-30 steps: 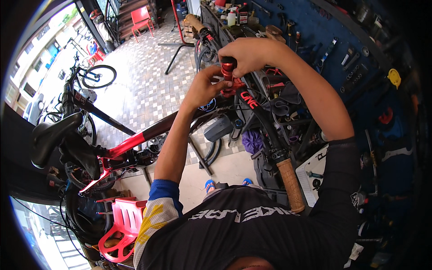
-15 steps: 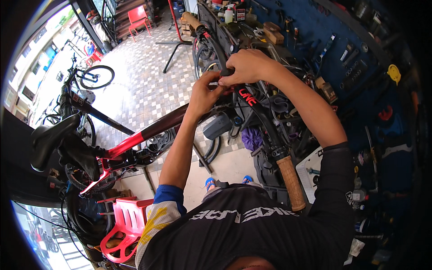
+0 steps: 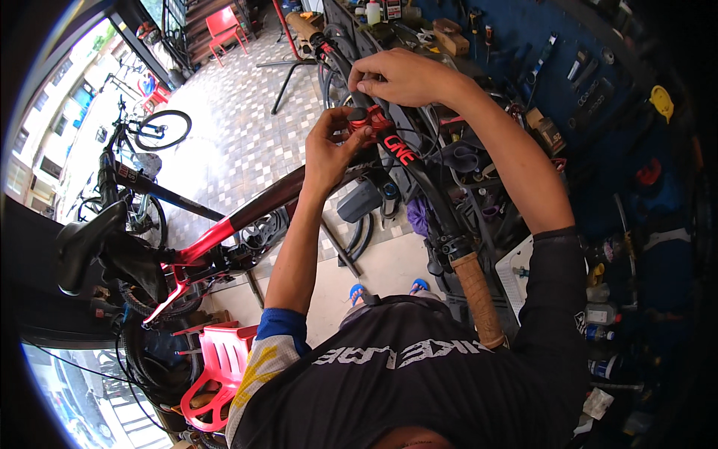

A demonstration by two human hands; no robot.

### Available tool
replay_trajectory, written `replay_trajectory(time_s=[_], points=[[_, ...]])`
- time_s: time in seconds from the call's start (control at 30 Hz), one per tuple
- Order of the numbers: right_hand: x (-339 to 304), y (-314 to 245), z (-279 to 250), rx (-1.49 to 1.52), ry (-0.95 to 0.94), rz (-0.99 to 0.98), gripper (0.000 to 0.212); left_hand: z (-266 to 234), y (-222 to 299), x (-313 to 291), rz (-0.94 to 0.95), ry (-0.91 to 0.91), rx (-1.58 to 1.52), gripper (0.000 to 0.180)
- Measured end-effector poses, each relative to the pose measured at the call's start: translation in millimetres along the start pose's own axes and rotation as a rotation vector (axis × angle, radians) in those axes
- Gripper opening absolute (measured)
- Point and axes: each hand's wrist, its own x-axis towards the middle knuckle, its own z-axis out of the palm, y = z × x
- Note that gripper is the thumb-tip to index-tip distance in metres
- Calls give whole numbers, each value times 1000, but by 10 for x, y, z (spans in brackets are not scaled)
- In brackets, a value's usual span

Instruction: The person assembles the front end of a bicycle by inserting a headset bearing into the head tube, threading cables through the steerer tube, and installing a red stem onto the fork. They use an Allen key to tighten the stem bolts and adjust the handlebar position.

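A mountain bike's black handlebar (image 3: pixel 441 202) with tan grips runs from the upper middle down to the right. Its red stem (image 3: pixel 378 120) carries a dark round cap (image 3: pixel 357 116) at the steerer. My left hand (image 3: pixel 333 146) is closed around the stem at this cap, thumb on the near side and fingers on the far side. Just beyond it, over the far half of the bar, my right hand (image 3: pixel 404 77) has its fingers curled towards the thumb; whatever lies between them is too small or hidden to name. The red and black frame (image 3: pixel 247 213) stretches left to a black saddle (image 3: pixel 90 232).
A workbench (image 3: pixel 404 34) with bottles and tools lines the right, below a blue tool wall (image 3: pixel 553 90). A pink plastic chair (image 3: pixel 224 359) stands at lower left. Another bike (image 3: pixel 123 157) is parked at left, and a red chair (image 3: pixel 224 28) stands at the back.
My right hand has lifted off the stem's top and moved up and away over the far half of the bar, uncovering the dark cap. My left hand now wraps the stem there.
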Motion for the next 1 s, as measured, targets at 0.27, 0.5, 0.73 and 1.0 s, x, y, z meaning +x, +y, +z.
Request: replay_trajectory(time_s=[0.27, 0.5, 0.73, 1.0], points=[[-126, 29, 50, 76, -80, 20, 21, -120, 145, 19, -97, -160, -153, 46], [-160, 87, -28, 63, -13, -15, 21, -182, 80, 104, -120, -261, -111, 48], [-400, 125, -196, 26, 24, 69, 23, -67, 170, 75, -44, -170, -171, 45], [-1765, 46, -1012, 49, 175, 412, 35, -101, 164, 60, -118, -169, -82, 38]])
